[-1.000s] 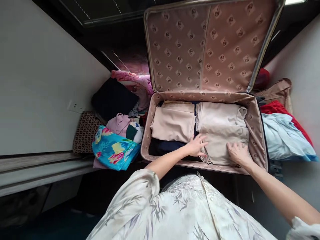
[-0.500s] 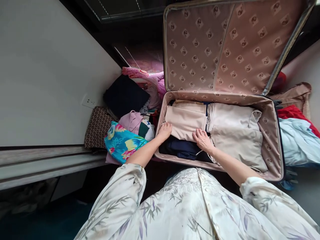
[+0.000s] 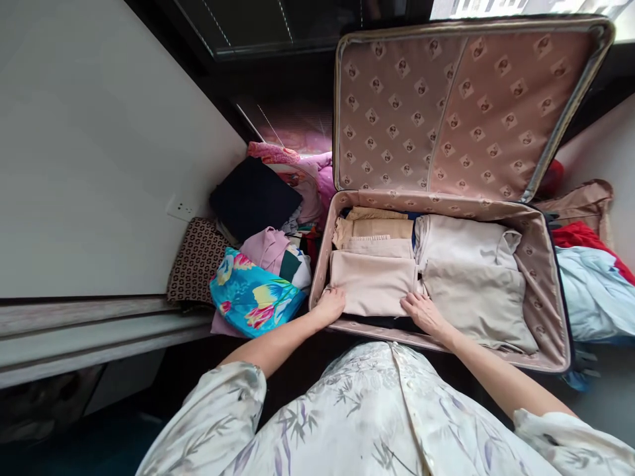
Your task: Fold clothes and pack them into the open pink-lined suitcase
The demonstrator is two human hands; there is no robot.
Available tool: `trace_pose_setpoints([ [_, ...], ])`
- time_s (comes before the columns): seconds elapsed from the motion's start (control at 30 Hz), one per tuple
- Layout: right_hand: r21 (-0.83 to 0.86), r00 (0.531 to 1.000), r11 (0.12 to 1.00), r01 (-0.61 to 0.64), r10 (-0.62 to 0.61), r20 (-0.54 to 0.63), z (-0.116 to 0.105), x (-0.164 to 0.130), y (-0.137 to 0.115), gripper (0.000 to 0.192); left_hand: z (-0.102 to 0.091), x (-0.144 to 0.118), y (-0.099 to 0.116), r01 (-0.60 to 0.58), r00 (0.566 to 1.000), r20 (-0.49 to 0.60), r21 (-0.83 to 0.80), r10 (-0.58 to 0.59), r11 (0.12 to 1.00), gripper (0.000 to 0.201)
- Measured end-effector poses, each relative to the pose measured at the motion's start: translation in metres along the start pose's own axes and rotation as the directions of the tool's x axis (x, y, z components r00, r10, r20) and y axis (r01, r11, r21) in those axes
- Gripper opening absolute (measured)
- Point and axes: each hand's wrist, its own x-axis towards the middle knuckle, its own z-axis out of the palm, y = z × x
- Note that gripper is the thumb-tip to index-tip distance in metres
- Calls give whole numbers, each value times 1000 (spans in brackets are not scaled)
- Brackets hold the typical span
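Head view: the left hand [image 3: 330, 305] rests on the near left corner of a folded pale-pink garment [image 3: 373, 285], fingers curled over its edge; whether they actually pinch the cloth cannot be told. The right hand [image 3: 421, 311] lies at the garment's near right corner, fingers spread flat on the fabric. The garment sits in the left half of the open suitcase [image 3: 546, 291], near the front wall, on top of dark clothing [image 3: 377, 322] that shows as a thin strip beneath it. Just behind it lie folded tan pieces [image 3: 374, 228]. Beside it, filling the right half, is a larger folded beige garment [image 3: 471, 277]. The patterned lid [image 3: 446, 106] stands upright at the back. Left of the case is a heap of clothes, with a bright turquoise floral fabric [image 3: 253, 297] at the front. On the right lie a light-blue garment [image 3: 592, 291] and a red one [image 3: 578, 235].
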Motion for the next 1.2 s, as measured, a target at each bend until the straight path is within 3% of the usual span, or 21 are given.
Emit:
trace_pose_setpoints([
  [0.17, -1, 998, 999, 35, -35, -45, 3, -7, -9, 36, 12, 3, -9, 39, 997, 69, 37, -42, 999, 47],
  [0.27, 63, 997, 998, 5, -10, 76, -1, -11, -12, 50, 5, 2, -13, 35, 983, 179, 28, -39, 999, 52],
  [0.33, 107, 991, 993, -42, 27, 134, -5, -8, -12, 63, -4, 5, -10, 2, 976, 220, -18, 2, 1000, 70],
  [0.43, 103, 996, 991, -91, 90, 11, -8, 10, -13, 77, -13, 24, 2, -11, 996, 89, -72, 17, 997, 98],
  [0.5, 75, 992, 991, -112, 115, -46, 1, 25, -13, 91, -10, 42, 12, 12, 999, 42, -66, -9, 998, 116],
  [0.57, 67, 992, 990, -125, 125, 6, 19, 36, -13, 101, 1, 61, 19, 22, 992, 123, -61, -14, 998, 130],
  [0.67, 64, 989, 987, -145, 142, 49, 53, 41, -11, 97, 24, 81, 24, 38, 968, 250, -72, -19, 997, 139],
  [0.77, 55, 990, 989, -140, 141, -11, 76, 41, -7, 90, 34, 86, 25, 41, 970, 245, -120, -10, 992, 137],
  [0.83, 52, 989, 989, -141, 143, -31, 82, 41, -6, 87, 26, 84, 25, 36, 970, 244, -177, 9, 984, 129],
  [0.93, 60, 986, 985, -160, 162, -37, 85, 41, -5, 84, -10, 73, 9, -86, 976, 163, -339, 148, 937, 100],
  [1.0, 69, 983, 982, -176, 179, -40, 87, 41, -6, 82, -47, 62, -23, -227, 974, -86, -480, 212, 848, 71],
  [1.03, 73, 981, 980, -184, 187, -43, 87, 41, -6, 82, -69, 55, -48, -278, 955, -245, -537, 169, 797, 60],
  [1.07, 75, 980, 979, -189, 193, -46, 88, 41, -7, 81, -90, 47, -76, -259, 922, -387, -595, 11, 761, 51],
  [1.1, 73, 979, 978, -194, 198, -48, 89, 41, -7, 81, -111, 40, -109, -208, 853, -484, -656, -193, 726, 46],
  [1.13, 69, 978, 978, -199, 202, -50, 89, 41, -8, 81, -130, 32, -143, -146, 750, -523, -728, -405, 669, 43],
  [1.2, 56, 976, 977, -207, 210, -54, 91, 41, -9, 80, -160, 15, -207, 8, 488, -410, -881, -771, 473, 41],
])
